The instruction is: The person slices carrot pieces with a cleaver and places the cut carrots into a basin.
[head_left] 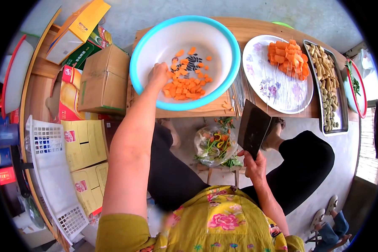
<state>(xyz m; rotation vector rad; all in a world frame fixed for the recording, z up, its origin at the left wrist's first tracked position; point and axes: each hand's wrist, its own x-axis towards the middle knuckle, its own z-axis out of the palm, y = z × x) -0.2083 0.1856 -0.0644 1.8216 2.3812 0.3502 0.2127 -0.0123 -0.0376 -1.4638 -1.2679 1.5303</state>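
My left hand reaches inside the white basin with a blue rim, its fingers curled together beside the cut carrot pieces. An orange piece shows right at the fingertips, but whether they grip it is not clear. My right hand is wrapped around the handle of a cleaver. The dark, broad blade points up and away from me, just off the table's near edge. Thin skewers lie between the basin and a floral plate. Skewered carrot pieces are piled on that plate.
A metal tray of skewered food stands at the table's right end, beside a red-rimmed bowl with greens. Below the table, a plastic bag of vegetable scraps rests on a stool. Cardboard boxes crowd the left. Someone's feet show lower right.
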